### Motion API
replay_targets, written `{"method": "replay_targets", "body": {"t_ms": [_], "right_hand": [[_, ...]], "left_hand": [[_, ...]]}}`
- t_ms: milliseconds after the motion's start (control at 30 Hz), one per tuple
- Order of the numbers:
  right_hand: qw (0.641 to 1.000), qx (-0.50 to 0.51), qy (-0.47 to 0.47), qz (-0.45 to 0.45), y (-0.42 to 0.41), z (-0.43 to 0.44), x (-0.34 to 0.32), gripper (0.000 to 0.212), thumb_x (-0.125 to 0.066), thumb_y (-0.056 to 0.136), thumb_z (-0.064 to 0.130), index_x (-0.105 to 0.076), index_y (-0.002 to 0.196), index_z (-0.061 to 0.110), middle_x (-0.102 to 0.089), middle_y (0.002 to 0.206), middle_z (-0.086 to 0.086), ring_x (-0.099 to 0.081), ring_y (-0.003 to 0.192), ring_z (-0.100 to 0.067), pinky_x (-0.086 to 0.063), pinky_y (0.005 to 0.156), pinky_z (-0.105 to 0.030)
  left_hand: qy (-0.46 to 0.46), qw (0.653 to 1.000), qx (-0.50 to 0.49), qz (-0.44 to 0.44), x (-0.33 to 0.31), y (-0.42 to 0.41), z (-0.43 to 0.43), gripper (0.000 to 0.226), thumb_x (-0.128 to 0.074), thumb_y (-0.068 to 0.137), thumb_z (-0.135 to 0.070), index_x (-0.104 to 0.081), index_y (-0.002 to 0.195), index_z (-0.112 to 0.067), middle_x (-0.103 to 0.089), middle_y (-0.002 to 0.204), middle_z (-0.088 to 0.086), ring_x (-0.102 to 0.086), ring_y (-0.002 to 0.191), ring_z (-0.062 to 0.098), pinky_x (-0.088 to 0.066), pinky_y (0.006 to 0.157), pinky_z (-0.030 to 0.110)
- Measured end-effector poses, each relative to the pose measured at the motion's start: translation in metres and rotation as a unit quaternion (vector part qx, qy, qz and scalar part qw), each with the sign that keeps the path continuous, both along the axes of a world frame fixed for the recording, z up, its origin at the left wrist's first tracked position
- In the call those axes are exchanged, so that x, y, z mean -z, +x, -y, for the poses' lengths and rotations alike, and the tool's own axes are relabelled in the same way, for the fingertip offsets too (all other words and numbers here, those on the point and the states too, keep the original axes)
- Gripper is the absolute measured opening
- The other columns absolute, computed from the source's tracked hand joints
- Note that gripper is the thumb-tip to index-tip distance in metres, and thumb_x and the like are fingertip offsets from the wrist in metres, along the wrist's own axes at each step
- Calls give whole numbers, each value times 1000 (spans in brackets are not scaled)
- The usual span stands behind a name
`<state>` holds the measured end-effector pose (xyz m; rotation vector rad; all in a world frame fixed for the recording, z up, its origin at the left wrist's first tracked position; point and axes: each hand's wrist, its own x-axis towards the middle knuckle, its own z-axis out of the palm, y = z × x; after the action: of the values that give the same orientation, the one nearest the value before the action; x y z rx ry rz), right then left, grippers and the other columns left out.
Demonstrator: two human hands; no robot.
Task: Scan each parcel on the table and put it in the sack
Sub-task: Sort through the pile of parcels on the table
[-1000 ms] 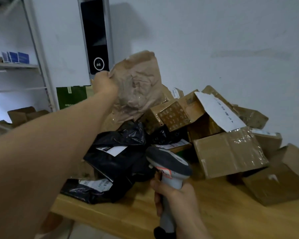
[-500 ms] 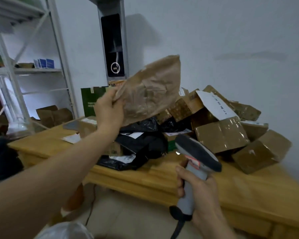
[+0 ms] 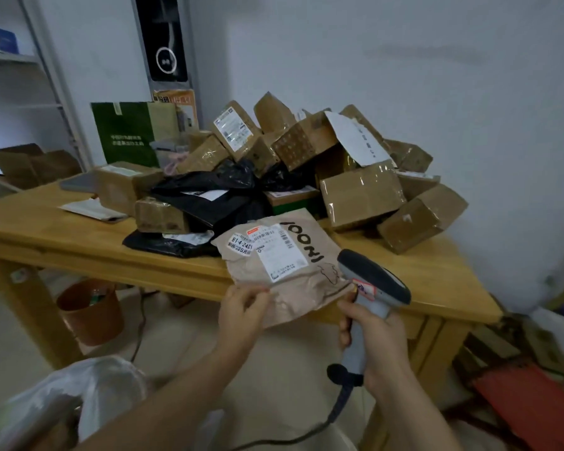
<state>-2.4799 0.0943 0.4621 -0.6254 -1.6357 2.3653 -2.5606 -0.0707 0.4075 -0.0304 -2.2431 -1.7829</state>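
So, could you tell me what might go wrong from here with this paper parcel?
The left hand pinches the brown paper parcel only at its lower edge, so it might slip. The scanner in the right hand sits close at the parcel's corner, so it may miss the label. Its cable hangs toward the sack and could snag.

A crumpled brown paper parcel [image 3: 293, 278], pinched at its lower edge by the left hand [image 3: 241, 309], hangs in front of the table [image 3: 79, 242] with its white barcode labels [image 3: 275, 252] and black lettering facing up. The grey scanner [image 3: 373, 283], gripped in the right hand [image 3: 373, 335], has its dark head just beside the parcel's right corner. Taped cardboard boxes [image 3: 362, 196] and black plastic mailers [image 3: 209, 198] lie heaped on the table behind, and the pale sack [image 3: 62, 395] sits low at the left.
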Motion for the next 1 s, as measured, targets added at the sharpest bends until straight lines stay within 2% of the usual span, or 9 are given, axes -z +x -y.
{"method": "replay_targets", "body": {"t_ms": [133,267,433,567,633,700,800,900,1000], "right_hand": [[999,-36,28,22,-9,2,0,15,-67,79,1,-59,68,4,-54,55,-12,-45,44,-19,-37,47,-29],[994,-70,69,43,-13,5,0,14,-68,81,3,-59,69,4,-55,51,-9,-45,39,-16,-37,41,-24],[988,-102,106,42,-9,9,-1,12,-66,81,0,-59,72,2,-53,50,-10,-43,38,-15,-35,39,-23],[985,-130,110,24,-5,16,-5,10,-68,81,2,-60,76,1,-53,52,-11,-44,39,-15,-37,39,-24],[985,-145,90,6,-2,22,-9,8,-68,82,4,-61,80,1,-54,53,-11,-45,41,-17,-38,40,-25],[985,-162,55,-22,0,30,-14,6,-68,82,4,-62,79,4,-53,53,-11,-44,42,-18,-37,41,-26],[983,-174,22,-55,3,41,-24,10,-69,81,4,-63,74,8,-53,54,-11,-43,41,-20,-36,42,-26],[983,-158,61,-77,3,46,-34,11,-69,83,6,-61,76,7,-54,53,-8,-45,40,-16,-38,40,-25],[977,-134,136,-97,2,46,-42,12,-69,83,10,-61,77,6,-55,51,-5,-48,40,-13,-42,40,-23]], "left_hand": [[60,973,-157,161,-17,-19,-9,66,-84,70,-35,-50,120,-11,-33,133,17,-40,122,30,-41,101,36],[240,936,-102,238,-23,-41,3,82,-91,39,-51,-62,101,-6,-67,109,14,-64,97,34,-53,89,50],[232,930,-93,269,-28,-49,19,27,-80,74,-5,-53,73,-4,-62,84,14,-58,73,26,-54,80,42],[229,949,-63,209,-42,-38,36,9,-71,83,-1,-62,83,-3,-67,83,14,-64,72,25,-55,68,34],[224,961,-55,154,-52,-30,43,7,-70,83,-1,-66,88,-1,-70,89,14,-67,81,28,-57,77,38],[221,969,-49,100,-61,-23,47,5,-69,84,1,-65,84,-2,-71,86,12,-67,83,27,-56,83,40],[203,977,-51,45,-73,-17,49,13,-68,85,1,-63,75,-6,-70,76,5,-67,72,17,-56,71,30],[170,983,-63,5,-85,-17,53,13,-69,85,-2,-63,76,-9,-70,75,2,-66,70,12,-54,61,21],[149,986,-68,-17,-97,-19,60,9,-69,85,-3,-65,81,-10,-71,82,4,-67,78,15,-56,72,28]]}}
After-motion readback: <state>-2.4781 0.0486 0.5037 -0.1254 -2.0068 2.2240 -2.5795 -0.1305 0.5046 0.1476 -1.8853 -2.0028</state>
